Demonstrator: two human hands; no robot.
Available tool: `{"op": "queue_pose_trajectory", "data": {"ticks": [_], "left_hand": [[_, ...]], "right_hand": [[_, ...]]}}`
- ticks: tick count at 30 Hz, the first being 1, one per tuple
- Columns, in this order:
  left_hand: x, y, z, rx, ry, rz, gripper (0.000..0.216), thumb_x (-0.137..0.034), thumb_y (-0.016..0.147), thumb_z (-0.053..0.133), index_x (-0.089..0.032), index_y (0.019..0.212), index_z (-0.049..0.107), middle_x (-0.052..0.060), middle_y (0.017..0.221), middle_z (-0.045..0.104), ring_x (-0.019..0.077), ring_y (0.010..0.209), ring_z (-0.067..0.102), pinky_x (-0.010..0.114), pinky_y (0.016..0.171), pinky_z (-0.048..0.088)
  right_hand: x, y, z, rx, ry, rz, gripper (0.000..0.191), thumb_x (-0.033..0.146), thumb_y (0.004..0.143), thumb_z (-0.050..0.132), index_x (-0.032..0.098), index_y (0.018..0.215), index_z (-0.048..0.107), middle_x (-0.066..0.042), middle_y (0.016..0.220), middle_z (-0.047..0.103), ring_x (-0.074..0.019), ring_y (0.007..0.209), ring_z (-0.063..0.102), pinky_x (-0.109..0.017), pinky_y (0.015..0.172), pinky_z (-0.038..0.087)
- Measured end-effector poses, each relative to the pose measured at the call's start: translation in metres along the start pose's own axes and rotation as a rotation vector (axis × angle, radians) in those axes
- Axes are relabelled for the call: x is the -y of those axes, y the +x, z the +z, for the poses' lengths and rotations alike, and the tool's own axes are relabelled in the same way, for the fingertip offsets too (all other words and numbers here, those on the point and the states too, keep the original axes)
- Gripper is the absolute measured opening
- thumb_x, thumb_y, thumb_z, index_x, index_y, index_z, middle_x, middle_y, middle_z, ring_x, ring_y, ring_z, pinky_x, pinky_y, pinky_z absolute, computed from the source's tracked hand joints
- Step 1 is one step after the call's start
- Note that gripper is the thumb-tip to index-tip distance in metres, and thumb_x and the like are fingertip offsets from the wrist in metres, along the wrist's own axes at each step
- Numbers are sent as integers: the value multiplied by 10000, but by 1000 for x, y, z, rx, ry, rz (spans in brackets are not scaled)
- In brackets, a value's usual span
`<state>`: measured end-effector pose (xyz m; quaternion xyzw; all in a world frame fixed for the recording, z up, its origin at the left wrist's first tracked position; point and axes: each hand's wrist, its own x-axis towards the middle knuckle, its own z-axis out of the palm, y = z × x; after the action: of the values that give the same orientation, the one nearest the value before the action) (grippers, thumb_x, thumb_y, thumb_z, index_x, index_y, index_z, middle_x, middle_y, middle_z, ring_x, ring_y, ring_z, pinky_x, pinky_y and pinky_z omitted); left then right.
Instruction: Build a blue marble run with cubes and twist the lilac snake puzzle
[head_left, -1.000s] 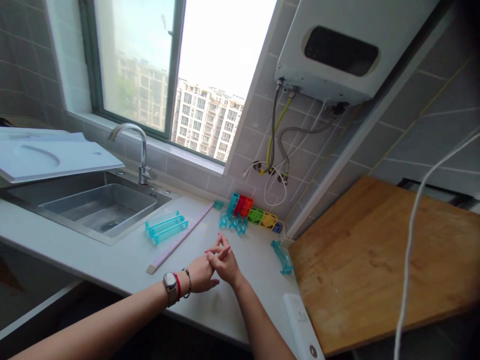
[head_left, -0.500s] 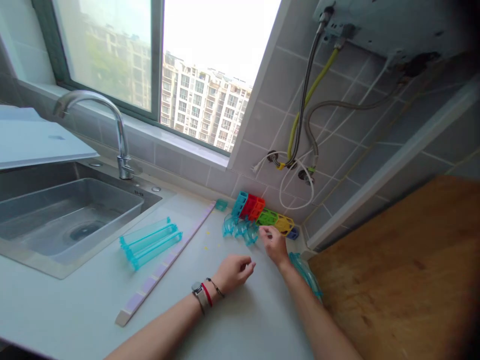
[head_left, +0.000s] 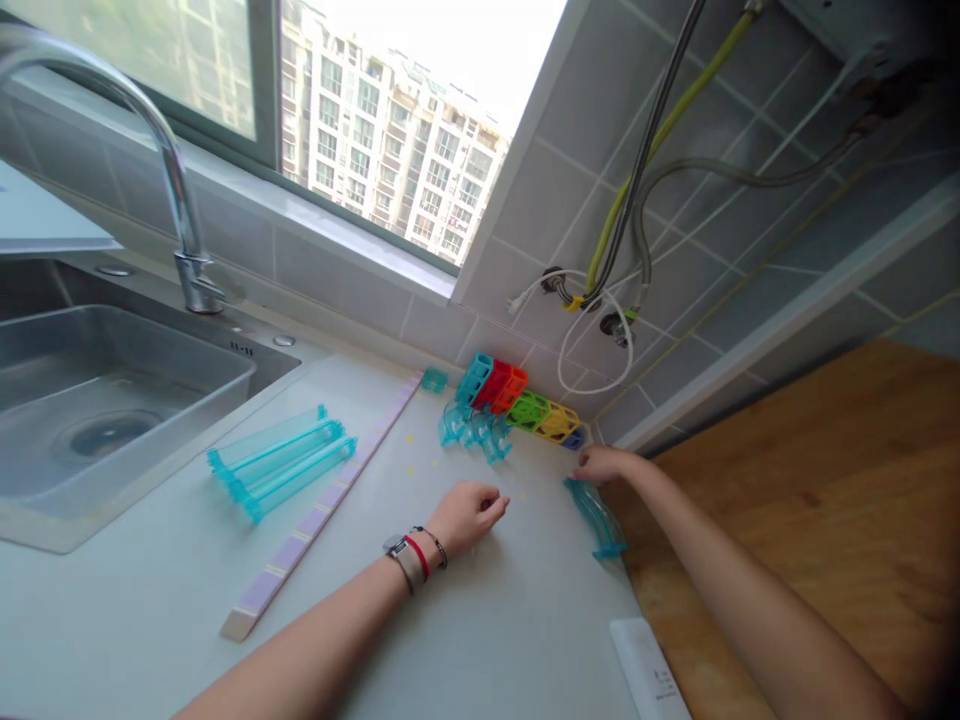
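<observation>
My left hand (head_left: 469,515) rests on the white countertop (head_left: 517,590) with fingers curled and thumb against the index finger; nothing shows in it. At the right side, my right hand (head_left: 601,463) bends down with its fingers together at the upper end of a curved clear teal track piece (head_left: 598,520). Its fingertips are partly hidden. Behind the hands, a row of coloured plastic blocks leans by the wall: teal (head_left: 474,380), red (head_left: 491,388), orange (head_left: 510,388), green (head_left: 528,410), yellow (head_left: 556,422) and blue (head_left: 574,438). Several round clear teal pieces (head_left: 476,432) sit before them.
Straight clear teal track pieces (head_left: 285,465) lie left of a long lilac-and-white strip (head_left: 322,510). A small teal piece (head_left: 434,379) sits by the wall. The sink (head_left: 281,375) with its faucet (head_left: 176,190) is at left. A white object (head_left: 646,670) and a wooden surface (head_left: 810,520) are at right.
My right hand has moved right, away from the round teal pieces to the curved teal track piece. My left hand stays in place. The view has shifted, bringing the white object into sight.
</observation>
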<state>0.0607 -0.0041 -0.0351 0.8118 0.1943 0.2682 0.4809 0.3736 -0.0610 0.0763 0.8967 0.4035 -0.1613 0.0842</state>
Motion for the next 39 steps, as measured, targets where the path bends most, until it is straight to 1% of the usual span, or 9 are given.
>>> {"op": "queue_pose_trajectory", "data": {"ticks": [4, 12, 17, 19, 22, 26, 30, 35, 39], "left_hand": [[1, -1, 0, -14, -22, 9, 431, -416, 912, 487, -191, 553, 407, -55, 529, 305, 107, 537, 261, 280, 539, 198], [0, -4, -3, -47, -36, 30, 436, -419, 930, 477, -175, 568, 490, -34, 526, 433, 103, 531, 326, 270, 544, 228], [-1, -4, -4, -91, -57, 53, 474, -477, 904, 549, -176, 539, 519, -30, 496, 434, 107, 514, 324, 269, 533, 241], [-2, -3, -7, -147, -73, 50, 448, -484, 907, 546, -180, 579, 561, -12, 542, 492, 120, 537, 371, 269, 551, 276], [-4, -2, -14, -258, -113, 35, 417, -476, 961, 455, -185, 734, 650, 39, 717, 620, 160, 661, 502, 277, 649, 372], [-1, 2, -24, -343, -195, 6, 522, -512, 1017, 315, -187, 838, 682, 67, 827, 673, 193, 806, 595, 307, 808, 445], [11, 8, -27, -374, -302, -82, 702, -579, 1021, 147, -169, 827, 682, 85, 786, 680, 193, 766, 619, 312, 768, 487], [22, 16, -28, -303, -436, -183, 878, -682, 963, -8, -127, 900, 668, 106, 774, 701, 155, 575, 604, 271, 551, 472], [20, 15, -28, -192, -437, -166, 899, -732, 950, 51, -112, 912, 701, 122, 815, 722, 166, 613, 622, 270, 554, 474]], "right_hand": [[-12, -25, 14, 164, -49, 165, 352, 421, 627, 887, 142, 695, 682, -67, 575, 642, -287, 590, 688, -426, 559, 568], [1, -43, 28, 105, -52, 173, 311, 398, 689, 845, 157, 739, 655, -44, 616, 641, -260, 627, 686, -393, 545, 573], [30, -53, 39, 76, -37, 22, 272, 389, 722, 805, 172, 796, 660, -33, 628, 654, -211, 568, 662, -305, 515, 528], [45, -61, 46, 68, -21, -73, 253, 378, 744, 775, 173, 837, 660, -28, 647, 669, -193, 570, 652, -268, 516, 500], [70, -80, 60, 53, 8, -240, 251, 355, 714, 790, 181, 853, 674, -42, 752, 715, -203, 703, 672, -247, 594, 481], [104, -118, 78, 73, 76, -461, 301, 400, 743, 771, 222, 976, 701, -34, 890, 742, -209, 810, 671, -259, 702, 475], [126, -153, 79, -20, 135, -703, 282, 379, 770, 744, 206, 991, 716, -54, 939, 728, -212, 804, 657, -276, 705, 469], [122, -161, 56, -22, 208, -686, 319, 440, 846, 675, 203, 1057, 710, -25, 838, 711, -174, 712, 624, -261, 655, 466], [108, -149, 52, -40, 269, -628, 363, 460, 838, 681, 184, 1069, 728, -36, 838, 708, -184, 751, 636, -268, 676, 476]]}}
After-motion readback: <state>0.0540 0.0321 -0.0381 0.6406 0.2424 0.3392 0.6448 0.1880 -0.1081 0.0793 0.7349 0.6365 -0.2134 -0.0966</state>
